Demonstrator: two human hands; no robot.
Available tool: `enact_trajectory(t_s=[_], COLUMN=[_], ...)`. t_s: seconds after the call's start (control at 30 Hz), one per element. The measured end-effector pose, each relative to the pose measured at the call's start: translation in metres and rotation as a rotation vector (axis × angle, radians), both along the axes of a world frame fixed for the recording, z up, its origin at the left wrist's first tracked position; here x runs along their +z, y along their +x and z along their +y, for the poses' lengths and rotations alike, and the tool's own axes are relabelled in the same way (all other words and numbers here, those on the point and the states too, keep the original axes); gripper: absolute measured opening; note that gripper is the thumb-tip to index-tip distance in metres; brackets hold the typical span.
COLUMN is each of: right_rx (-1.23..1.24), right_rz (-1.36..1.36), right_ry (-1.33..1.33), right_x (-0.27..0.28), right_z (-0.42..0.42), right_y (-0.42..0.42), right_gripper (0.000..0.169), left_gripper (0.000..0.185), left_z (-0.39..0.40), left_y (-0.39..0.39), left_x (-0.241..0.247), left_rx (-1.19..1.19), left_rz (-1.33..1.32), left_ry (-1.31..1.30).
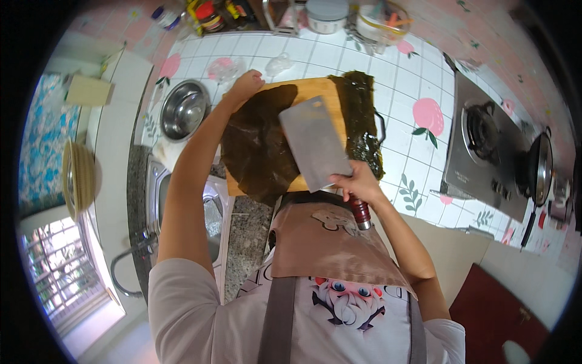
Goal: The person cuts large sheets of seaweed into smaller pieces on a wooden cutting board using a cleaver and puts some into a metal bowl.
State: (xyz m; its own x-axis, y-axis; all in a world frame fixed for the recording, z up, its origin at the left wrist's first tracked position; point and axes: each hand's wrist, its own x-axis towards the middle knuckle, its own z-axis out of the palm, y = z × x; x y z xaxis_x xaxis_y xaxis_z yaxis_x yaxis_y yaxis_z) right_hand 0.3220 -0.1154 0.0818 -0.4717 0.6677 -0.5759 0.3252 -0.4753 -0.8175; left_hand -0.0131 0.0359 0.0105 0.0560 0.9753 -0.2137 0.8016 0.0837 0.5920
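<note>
A broad sheet of dark kelp [261, 141] lies over the left and middle of a wooden cutting board [334, 98], its lower end hanging past the near edge. My left hand [248, 85] rests at the board's far left corner, by the sheet's upper edge; whether its fingers grip anything cannot be told. In my right hand [361, 182] is a cleaver [316, 141] with a dark red handle, its wide blade tilted above the board and covering part of the kelp. More wet kelp [361, 123] lies in a long strip along the board's right side, beside a black board handle.
A steel bowl [184, 110] stands left of the board, above the sink [213, 223]. Crumpled clear plastic [278, 64] lies behind the board. Jars and a tub [327, 16] line the back. To the right are a gas stove [482, 136] and a pan [540, 168].
</note>
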Motion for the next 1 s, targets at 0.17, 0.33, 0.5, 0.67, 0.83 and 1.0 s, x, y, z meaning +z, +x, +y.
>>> enact_trajectory(t_s=[0.17, 0.33, 0.5, 0.67, 0.83, 1.0], right_rx=[-0.382, -0.435, -0.451, -0.442, -0.395, -0.402], right_rz=[0.345, 0.533, 0.526, 0.513, 0.472, 0.479], right_ry=[-0.148, -0.364, -0.402, -0.406, -0.379, -0.394], right_x=[-0.051, -0.073, -0.073, -0.078, -0.077, -0.092], right_z=[0.004, -0.008, -0.019, -0.017, -0.019, -0.016], right_y=[-0.019, -0.039, -0.053, -0.056, -0.061, -0.058], right_gripper=[0.017, 0.014, 0.013, 0.014, 0.015, 0.013], left_gripper=[0.043, 0.043, 0.037, 0.048, 0.043, 0.048], left_z=[-0.041, -0.044, -0.050, -0.054, -0.075, -0.082], left_y=[0.012, 0.011, 0.010, 0.003, -0.029, -0.031], left_x=[-0.024, -0.025, -0.031, -0.010, -0.024, -0.006], left_rx=[0.028, -0.087, 0.011, 0.061, 0.347, 0.332], left_rz=[-0.041, 0.272, 0.283, 0.235, 0.245, 0.091], left_ry=[0.146, 0.164, 0.241, -0.035, 0.108, 0.043])
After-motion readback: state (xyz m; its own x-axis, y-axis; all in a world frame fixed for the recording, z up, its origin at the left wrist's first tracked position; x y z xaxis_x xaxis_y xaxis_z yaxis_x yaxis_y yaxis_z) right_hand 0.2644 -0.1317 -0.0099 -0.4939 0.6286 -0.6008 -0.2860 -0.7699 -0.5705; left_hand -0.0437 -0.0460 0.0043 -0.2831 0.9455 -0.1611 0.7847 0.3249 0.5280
